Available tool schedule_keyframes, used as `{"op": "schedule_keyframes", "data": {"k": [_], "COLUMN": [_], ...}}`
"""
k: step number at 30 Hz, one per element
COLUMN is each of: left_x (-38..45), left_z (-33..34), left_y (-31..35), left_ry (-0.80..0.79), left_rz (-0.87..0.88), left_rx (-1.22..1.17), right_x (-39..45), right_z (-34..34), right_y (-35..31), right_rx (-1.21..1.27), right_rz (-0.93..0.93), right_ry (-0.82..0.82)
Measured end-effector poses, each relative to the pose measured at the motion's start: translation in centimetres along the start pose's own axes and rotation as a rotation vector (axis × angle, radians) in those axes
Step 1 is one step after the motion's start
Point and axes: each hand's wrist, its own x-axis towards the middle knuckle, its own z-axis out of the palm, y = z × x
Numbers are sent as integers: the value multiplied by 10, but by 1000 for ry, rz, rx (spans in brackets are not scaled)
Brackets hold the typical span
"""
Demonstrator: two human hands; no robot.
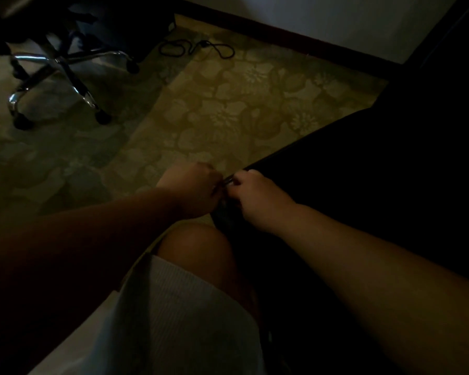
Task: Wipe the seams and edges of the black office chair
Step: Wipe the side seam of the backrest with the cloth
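Floral-patterned carpet (228, 109) covered floor. Black cable (198, 48) lay coiled nr dark baseboard (295, 39), below pale wall (322, 14). Rest too dim to tell.

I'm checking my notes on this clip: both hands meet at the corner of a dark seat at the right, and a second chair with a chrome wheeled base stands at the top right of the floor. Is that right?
Not quite. The chrome chair base stands at the top left, not the top right, as the head view shows. The rest holds: the left hand and right hand meet at the corner of the dark seat on the right.
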Motion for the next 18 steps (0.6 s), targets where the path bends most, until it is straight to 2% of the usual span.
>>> {"op": "schedule_keyframes", "data": {"k": [5,9,12,14,18], "left_x": [1,14,24,30,37], "left_z": [-22,-40,-43,-39,-26], "left_y": [19,55,99,134,214], "left_ry": [7,-84,-107,-129,-290], "left_rz": [-19,14,94,177,433], "left_rx": [27,88,175,179,42], "right_x": [-52,-112,-167,-209,-281], "right_z": [-3,-15,-25,-31,-51], "right_y": [26,82,118,136,155], "right_rx": [129,23,-27,-31,197], "right_rz": [173,249,357,404,568], "right_ry": [113,94,13,23,65]}}
